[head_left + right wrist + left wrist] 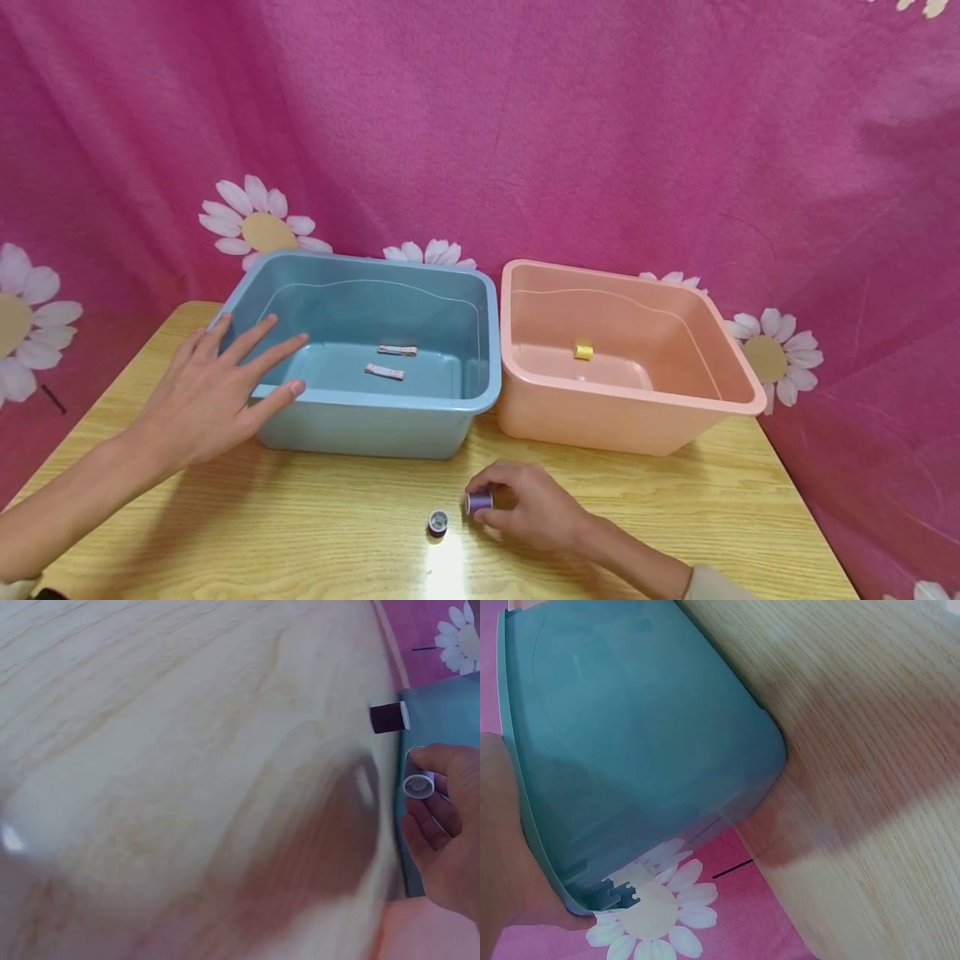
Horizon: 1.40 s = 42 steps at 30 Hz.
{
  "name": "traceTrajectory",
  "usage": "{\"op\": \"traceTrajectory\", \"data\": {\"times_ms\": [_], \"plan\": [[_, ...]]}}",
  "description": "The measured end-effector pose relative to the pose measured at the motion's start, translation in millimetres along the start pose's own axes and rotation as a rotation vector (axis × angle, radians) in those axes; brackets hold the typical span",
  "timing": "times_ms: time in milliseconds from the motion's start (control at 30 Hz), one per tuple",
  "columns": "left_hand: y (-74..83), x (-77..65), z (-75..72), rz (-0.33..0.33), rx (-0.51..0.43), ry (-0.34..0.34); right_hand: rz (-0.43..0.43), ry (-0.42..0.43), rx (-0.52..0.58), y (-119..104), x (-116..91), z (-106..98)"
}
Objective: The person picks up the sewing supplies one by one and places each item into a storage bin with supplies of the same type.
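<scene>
My right hand (536, 508) pinches a purple thread spool (480, 502) between thumb and fingers, low over the table in front of the bins. The right wrist view shows the white end of that thread spool (418, 784) facing the camera. Just left of it, a dark thread spool (438, 523) stands on end on the table. Over the left rim of the blue bin (375, 402) my left hand (206, 396) rests with fingers spread, holding nothing. Two small folded printed strips (384, 372) lie on the blue bin's floor.
Beside the blue bin, on its right, stands a pink bin (637, 398) with a yellow thread spool (583, 352) inside. Both bins sit toward the back of the wooden table (337, 517). A pink flowered cloth (562, 125) hangs behind.
</scene>
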<state>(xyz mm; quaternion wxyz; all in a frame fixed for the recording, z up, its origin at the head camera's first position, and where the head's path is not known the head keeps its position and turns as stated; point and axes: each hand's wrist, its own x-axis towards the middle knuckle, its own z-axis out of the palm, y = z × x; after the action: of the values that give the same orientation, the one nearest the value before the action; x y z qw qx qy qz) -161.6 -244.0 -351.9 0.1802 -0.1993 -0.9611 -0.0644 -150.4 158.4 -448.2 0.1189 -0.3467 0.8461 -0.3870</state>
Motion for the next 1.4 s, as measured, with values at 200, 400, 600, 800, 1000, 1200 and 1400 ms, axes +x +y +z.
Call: {"op": "traceTrajectory", "data": {"times_ms": [200, 400, 600, 800, 1000, 1200, 1400], "plan": [[0.6, -0.4, -0.4, 0.005, 0.003, 0.007, -0.011, 0.045, -0.033, -12.1, 1.2, -12.5], [0.8, -0.7, -0.7, 0.015, 0.003, 0.027, -0.062, 0.104, -0.061, -25.2, 2.0, -30.4], [0.2, -0.3, -0.4, 0.011, 0.0, 0.018, -0.105, 0.134, -0.086, -38.3, 0.4, -50.7], [-0.4, 0.2, 0.5, 0.008, -0.004, 0.018, -0.128, 0.157, -0.104, -50.1, -2.5, -74.0], [-0.3, -0.7, 0.2, 0.01, -0.006, 0.027, -0.152, 0.191, -0.075, -57.6, -4.0, -96.0], [-0.3, -0.3, 0.2, 0.012, -0.002, 0.027, -0.174, 0.262, -0.096, -62.3, -3.6, -116.6], [0.2, -0.7, 0.3, 0.023, 0.002, 0.035, -0.115, 0.291, -0.004, -62.3, -0.8, -139.5]]}}
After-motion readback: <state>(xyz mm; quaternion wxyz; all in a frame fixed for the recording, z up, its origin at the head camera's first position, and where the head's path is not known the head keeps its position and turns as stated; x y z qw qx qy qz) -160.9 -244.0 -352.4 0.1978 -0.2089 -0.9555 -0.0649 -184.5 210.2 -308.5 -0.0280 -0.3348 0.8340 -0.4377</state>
